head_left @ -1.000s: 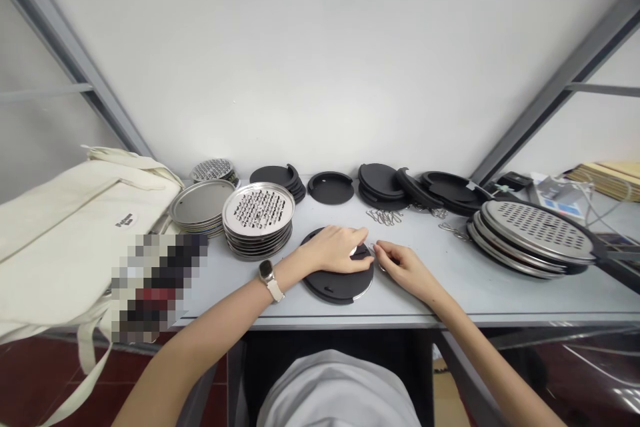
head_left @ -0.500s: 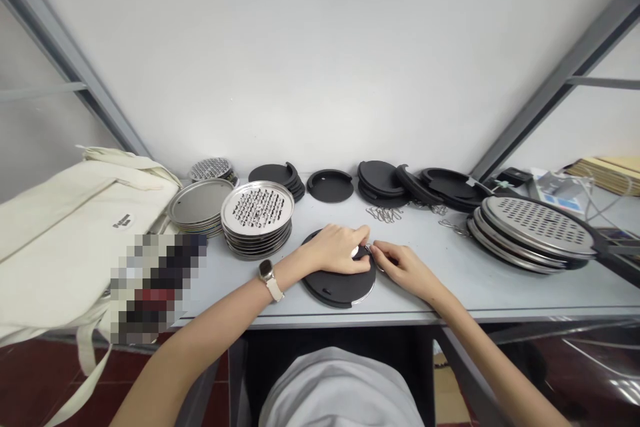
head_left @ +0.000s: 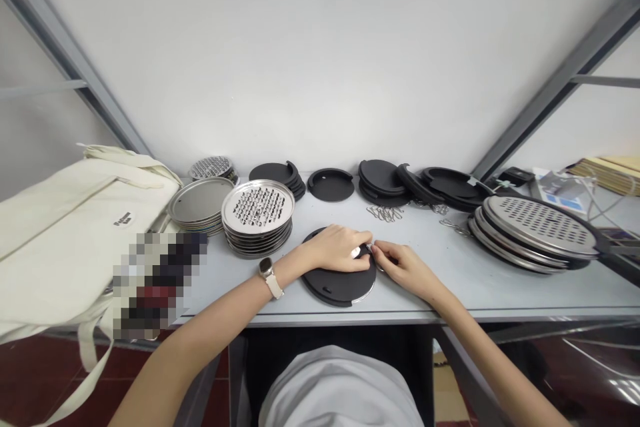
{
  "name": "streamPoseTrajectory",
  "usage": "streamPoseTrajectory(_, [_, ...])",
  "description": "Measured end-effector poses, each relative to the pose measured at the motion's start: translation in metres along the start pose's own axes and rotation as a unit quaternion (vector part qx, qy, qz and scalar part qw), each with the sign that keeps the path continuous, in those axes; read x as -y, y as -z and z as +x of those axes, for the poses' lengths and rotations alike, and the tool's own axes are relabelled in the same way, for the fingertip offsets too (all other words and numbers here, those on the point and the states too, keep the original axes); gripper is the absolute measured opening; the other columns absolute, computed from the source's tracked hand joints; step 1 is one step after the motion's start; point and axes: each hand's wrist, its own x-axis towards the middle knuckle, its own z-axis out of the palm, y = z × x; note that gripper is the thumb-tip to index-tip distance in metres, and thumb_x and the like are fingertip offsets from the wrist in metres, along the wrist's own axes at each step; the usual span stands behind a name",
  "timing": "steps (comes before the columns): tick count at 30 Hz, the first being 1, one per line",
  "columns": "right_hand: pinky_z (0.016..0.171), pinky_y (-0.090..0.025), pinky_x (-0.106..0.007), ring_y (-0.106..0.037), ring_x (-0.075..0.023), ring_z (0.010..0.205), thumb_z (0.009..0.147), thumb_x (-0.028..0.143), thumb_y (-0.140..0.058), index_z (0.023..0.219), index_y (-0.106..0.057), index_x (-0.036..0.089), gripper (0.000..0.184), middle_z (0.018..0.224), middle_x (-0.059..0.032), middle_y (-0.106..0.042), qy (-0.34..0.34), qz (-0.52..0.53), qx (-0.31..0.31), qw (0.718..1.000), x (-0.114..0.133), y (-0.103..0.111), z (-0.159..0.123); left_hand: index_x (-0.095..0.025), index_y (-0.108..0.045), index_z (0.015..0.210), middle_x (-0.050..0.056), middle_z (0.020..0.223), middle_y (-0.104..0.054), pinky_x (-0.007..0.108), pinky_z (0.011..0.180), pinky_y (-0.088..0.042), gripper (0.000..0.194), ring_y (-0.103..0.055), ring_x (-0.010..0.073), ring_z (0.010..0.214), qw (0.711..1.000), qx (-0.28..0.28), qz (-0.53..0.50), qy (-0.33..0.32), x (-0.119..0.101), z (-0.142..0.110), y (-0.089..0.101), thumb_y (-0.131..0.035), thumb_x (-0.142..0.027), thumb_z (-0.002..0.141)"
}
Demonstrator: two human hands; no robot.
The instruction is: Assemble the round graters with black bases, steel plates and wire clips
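Observation:
A black round disc (head_left: 337, 288) with a raised rim lies flat near the table's front edge, a strip of bright metal showing at its lower right. My left hand (head_left: 340, 248) rests across it, finger and thumb closed at its right edge; a small white patch shows between them. Just right of the disc, my right hand (head_left: 403, 266) pinches a small metal wire clip (head_left: 381, 270), mostly hidden by the fingers. The fingertips of both hands almost meet at the disc's edge. More wire clips (head_left: 385, 214) lie in a loose pile behind.
Stacked grater discs (head_left: 257, 210) and plain metal discs (head_left: 200, 199) stand left. Black round holders (head_left: 331, 185) line the wall. At right is a stack of perforated discs (head_left: 543, 220) with a black handle. A cream bag (head_left: 75, 234) lies over the table's left end.
Both hands stay at the disc's right edge with almost no movement. The left index finger has shifted slightly toward the right fingertips.

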Motion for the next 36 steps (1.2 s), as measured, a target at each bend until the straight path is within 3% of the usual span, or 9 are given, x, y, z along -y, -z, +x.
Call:
streamPoseTrajectory(13, [0.053, -0.027, -0.025, -0.035, -0.0114, 0.055, 0.095, 0.039, -0.034, 0.066, -0.039, 0.019, 0.036, 0.058, 0.0043, -0.037, -0.001, 0.004, 0.002, 1.000, -0.0022, -0.0007, 0.0000, -0.021, -0.051, 0.098, 0.001, 0.081, -0.067, 0.026, 0.055, -0.034, 0.024, -0.063, 0.0188, 0.070, 1.000, 0.000, 0.003, 0.007, -0.0007, -0.0004, 0.0020, -0.046, -0.042, 0.087])
streamPoseTrajectory(23, [0.053, -0.027, -0.024, -0.035, -0.0116, 0.056, 0.095, 0.039, -0.035, 0.068, -0.040, 0.019, 0.034, 0.059, 0.0044, -0.037, -0.002, 0.026, 0.007, 1.000, -0.0059, -0.0018, 0.0000, -0.021, -0.055, 0.099, 0.000, 0.081, -0.067, 0.024, 0.060, -0.037, 0.021, -0.062, 0.0165, 0.071, 0.998, 0.000, -0.064, 0.007, 0.0034, -0.0004, -0.0003, -0.048, -0.037, 0.087])
streamPoseTrajectory(32, [0.051, -0.026, -0.024, -0.029, -0.0106, 0.055, 0.093, 0.040, -0.036, 0.064, -0.033, 0.020, 0.036, 0.058, 0.0054, -0.028, -0.022, 0.061, 0.001, 0.998, -0.0081, 0.0002, -0.0001, -0.022, -0.057, 0.099, -0.001, 0.086, -0.068, 0.024, 0.063, -0.039, 0.017, -0.062, 0.0152, 0.074, 0.997, -0.008, -0.070, -0.013, 0.0068, 0.0011, -0.0005, -0.043, -0.026, 0.090])
streamPoseTrajectory(36, [0.052, -0.026, -0.024, -0.029, -0.0108, 0.055, 0.094, 0.040, -0.035, 0.064, -0.032, 0.020, 0.036, 0.058, 0.0055, -0.028, -0.020, 0.056, -0.011, 0.998, -0.0101, -0.0009, 0.0007, -0.020, -0.049, 0.112, 0.000, 0.077, -0.066, 0.027, 0.059, -0.039, 0.030, -0.063, 0.0198, 0.070, 0.998, -0.045, -0.005, 0.047, 0.0046, 0.0003, -0.0013, -0.047, -0.037, 0.087])
